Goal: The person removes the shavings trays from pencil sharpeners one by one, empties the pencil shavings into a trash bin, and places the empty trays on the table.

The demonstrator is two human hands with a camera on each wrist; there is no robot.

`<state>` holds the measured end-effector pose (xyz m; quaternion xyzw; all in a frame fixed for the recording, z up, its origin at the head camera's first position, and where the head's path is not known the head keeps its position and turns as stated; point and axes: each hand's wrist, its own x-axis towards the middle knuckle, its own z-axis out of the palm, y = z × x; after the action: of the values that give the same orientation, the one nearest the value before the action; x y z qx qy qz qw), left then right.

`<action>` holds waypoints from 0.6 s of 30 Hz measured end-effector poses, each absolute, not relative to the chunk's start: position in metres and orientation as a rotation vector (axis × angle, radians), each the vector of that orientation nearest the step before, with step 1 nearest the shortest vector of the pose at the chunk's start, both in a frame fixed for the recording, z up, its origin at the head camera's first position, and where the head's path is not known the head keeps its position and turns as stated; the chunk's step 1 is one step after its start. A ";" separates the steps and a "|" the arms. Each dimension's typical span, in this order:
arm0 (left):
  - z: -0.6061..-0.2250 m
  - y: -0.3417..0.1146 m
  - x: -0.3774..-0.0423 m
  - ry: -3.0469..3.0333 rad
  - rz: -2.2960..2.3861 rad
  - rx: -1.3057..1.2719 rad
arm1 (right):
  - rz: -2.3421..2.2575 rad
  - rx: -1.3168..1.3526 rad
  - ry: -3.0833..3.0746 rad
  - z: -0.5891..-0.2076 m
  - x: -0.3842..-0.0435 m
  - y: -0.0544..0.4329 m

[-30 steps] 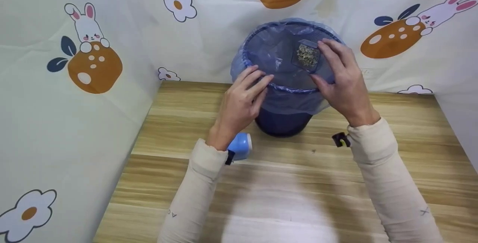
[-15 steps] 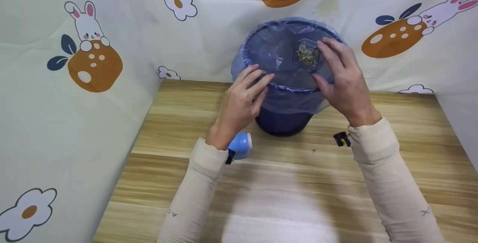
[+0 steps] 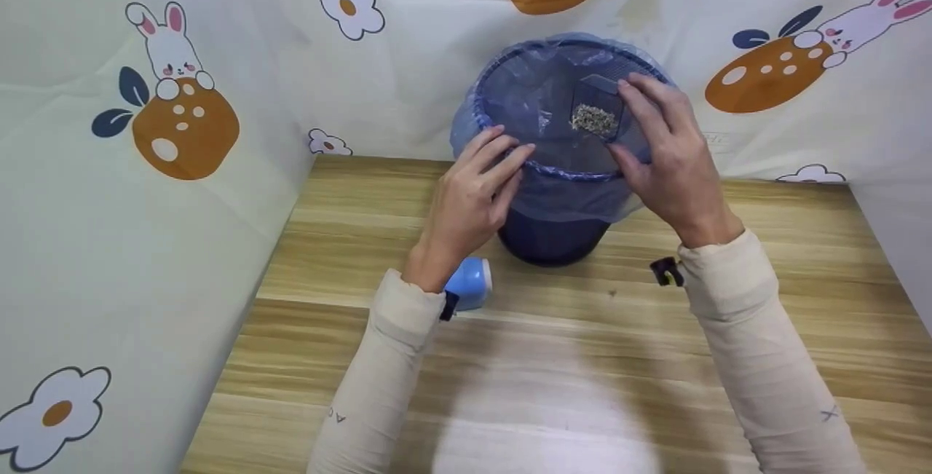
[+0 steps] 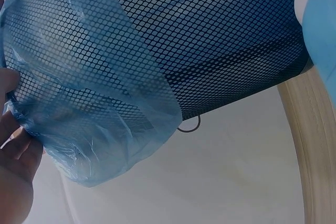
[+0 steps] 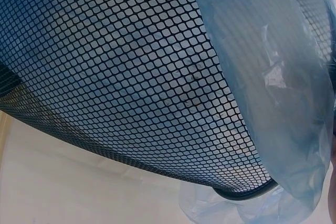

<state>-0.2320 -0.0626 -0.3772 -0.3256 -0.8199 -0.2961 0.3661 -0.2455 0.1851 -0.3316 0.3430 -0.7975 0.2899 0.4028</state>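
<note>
A dark mesh trash can (image 3: 553, 241), lined with a thin blue plastic bag (image 3: 575, 197), stands against the back wall. My left hand (image 3: 473, 194) holds its near left rim, fingers over the edge; the left wrist view shows the fingers (image 4: 21, 150) at the bagged rim. My right hand (image 3: 673, 153) pinches a small clear square box (image 3: 598, 88) between thumb and fingertips, over the can's mouth. The box is tilted, and dry greenish-brown crumbs (image 3: 594, 121) lie heaped in its lower part. In the right wrist view the mesh wall (image 5: 131, 77) and bag fill most of the picture; the box is hidden.
A light blue object with a white rim (image 3: 470, 285) lies on the wood-grain table (image 3: 568, 357), partly behind the left wrist. Pale cloth walls (image 3: 408, 73) with rabbit and flower prints enclose the table at the back and sides.
The crumbs have slid from the middle of the box down to its lower edge, baring its upper part. Both hands and the can have stayed nearly in place.
</note>
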 end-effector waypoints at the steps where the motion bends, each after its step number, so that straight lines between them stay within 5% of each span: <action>1: -0.377 -0.063 -0.232 -2.107 -0.762 -0.838 | 0.733 0.866 -2.015 -0.331 -0.246 0.185; 18: -0.377 -0.063 -0.232 -2.110 -0.747 -0.842 | 0.583 0.918 -2.009 -0.329 -0.243 0.182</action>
<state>-0.2317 -0.0629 -0.3773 -0.3274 -0.8210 -0.2907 0.3664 -0.2426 0.1824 -0.3286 0.3656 -0.7998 0.2323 0.4155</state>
